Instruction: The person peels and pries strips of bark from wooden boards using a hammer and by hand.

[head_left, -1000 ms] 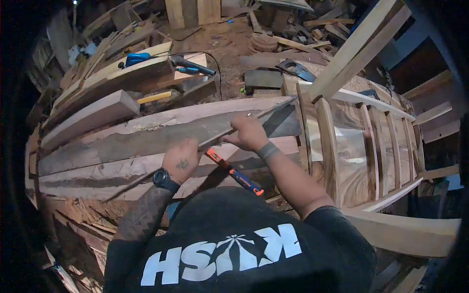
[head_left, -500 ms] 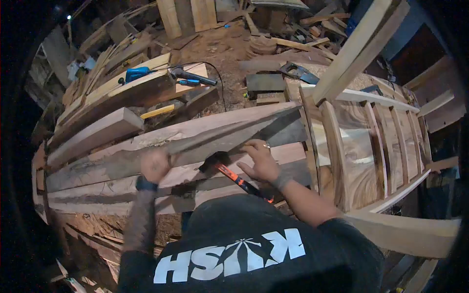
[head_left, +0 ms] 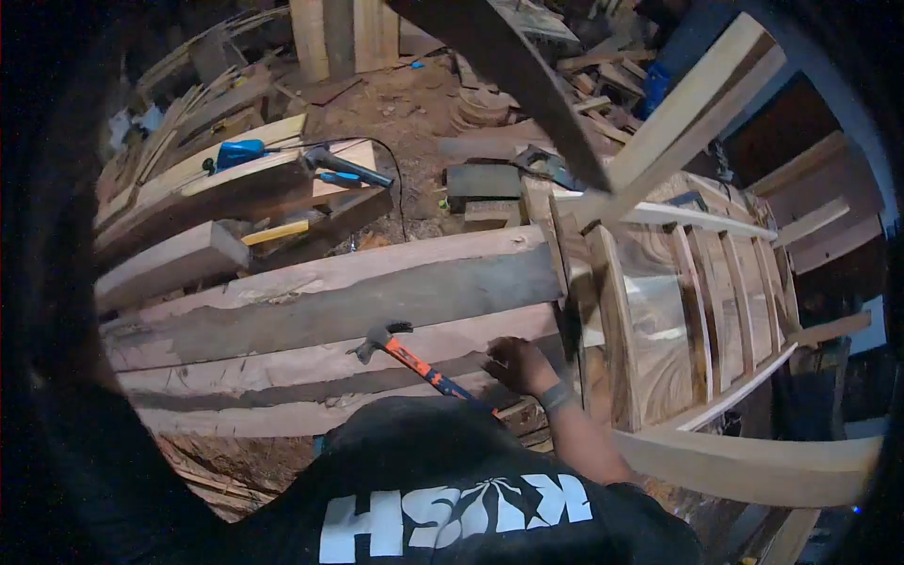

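The right hand (head_left: 520, 365) was loosely curled over the planks (head_left: 395, 299) — whether its fingertips met could not be told. Just beside it lay the hammer (head_left: 424, 369); beyond, the dark strip (head_left: 527, 80) slanted across — the left hand was out of view.

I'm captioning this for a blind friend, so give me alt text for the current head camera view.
A bare right hand is over rough wooden boards, beside an orange-and-blue hammer; a dark strip crosses the top of the view. A slatted wooden frame is at the right, and the left hand is out of view.
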Tool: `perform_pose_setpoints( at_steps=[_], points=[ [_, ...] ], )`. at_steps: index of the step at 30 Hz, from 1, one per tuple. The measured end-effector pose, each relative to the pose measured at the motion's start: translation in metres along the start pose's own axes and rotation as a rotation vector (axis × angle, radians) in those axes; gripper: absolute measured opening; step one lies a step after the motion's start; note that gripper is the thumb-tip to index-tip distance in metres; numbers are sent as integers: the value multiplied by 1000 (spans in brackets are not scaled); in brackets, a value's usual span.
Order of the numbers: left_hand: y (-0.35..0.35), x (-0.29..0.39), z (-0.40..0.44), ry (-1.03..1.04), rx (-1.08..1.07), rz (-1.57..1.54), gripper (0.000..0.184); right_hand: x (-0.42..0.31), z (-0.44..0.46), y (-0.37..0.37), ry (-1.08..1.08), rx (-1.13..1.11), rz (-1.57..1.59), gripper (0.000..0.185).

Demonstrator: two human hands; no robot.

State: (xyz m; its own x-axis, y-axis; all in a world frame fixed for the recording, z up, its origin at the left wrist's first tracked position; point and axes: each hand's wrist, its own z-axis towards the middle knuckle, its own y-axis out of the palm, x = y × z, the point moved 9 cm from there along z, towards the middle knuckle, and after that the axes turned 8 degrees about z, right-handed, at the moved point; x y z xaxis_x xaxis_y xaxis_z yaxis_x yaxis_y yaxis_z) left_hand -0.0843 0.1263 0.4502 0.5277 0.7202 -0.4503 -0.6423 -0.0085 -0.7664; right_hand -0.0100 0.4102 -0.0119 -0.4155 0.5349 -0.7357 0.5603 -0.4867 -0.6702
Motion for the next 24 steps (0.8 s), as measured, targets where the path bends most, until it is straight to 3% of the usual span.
perform_pose_setpoints(
  at_steps=[4, 7, 10, 12, 13, 14, 15, 16, 18, 22, 24],
  points=[
    [-16, -71, -105, -461, -148, -34, 29, 71, -31, 41, -16, -52, -119, 35],
    [-14, -81, -210, -834, -249, -192, 31, 63, -34, 33, 153, -26, 6, 32],
    [27, -15, -321, -1230, -426, -508, 33, 14, 4, 27, 214, -117, 479, 30],
    [79, 79, -390, -1429, -753, -694, 35, -1, 35, 47, 357, -252, 621, 38],
    [104, 131, -415, -1446, -976, -709, 40, -4, 58, 72, 238, -246, 853, 43],
    [127, 174, -467, -1247, -797, -547, 37, -7, 80, 92, 109, -234, 1080, 49],
    [125, 217, -431, -1310, -561, -1035, 34, -26, 88, 103, 174, -300, 1319, 54],
    [142, 262, -480, -1586, -670, -1105, 34, -47, 95, 112, 239, -372, 1558, 59],
    [130, 292, -458, -1358, -750, -1055, 35, -66, 111, 145, 203, -416, 1517, 51],
    [105, 309, -472, -1434, -750, -1075, 37, -77, 116, 182, 331, -415, 1049, 38],
    [85, 297, -457, -1458, -778, -964, 41, -79, 130, 176, 160, -167, 900, 37]
  ],
)
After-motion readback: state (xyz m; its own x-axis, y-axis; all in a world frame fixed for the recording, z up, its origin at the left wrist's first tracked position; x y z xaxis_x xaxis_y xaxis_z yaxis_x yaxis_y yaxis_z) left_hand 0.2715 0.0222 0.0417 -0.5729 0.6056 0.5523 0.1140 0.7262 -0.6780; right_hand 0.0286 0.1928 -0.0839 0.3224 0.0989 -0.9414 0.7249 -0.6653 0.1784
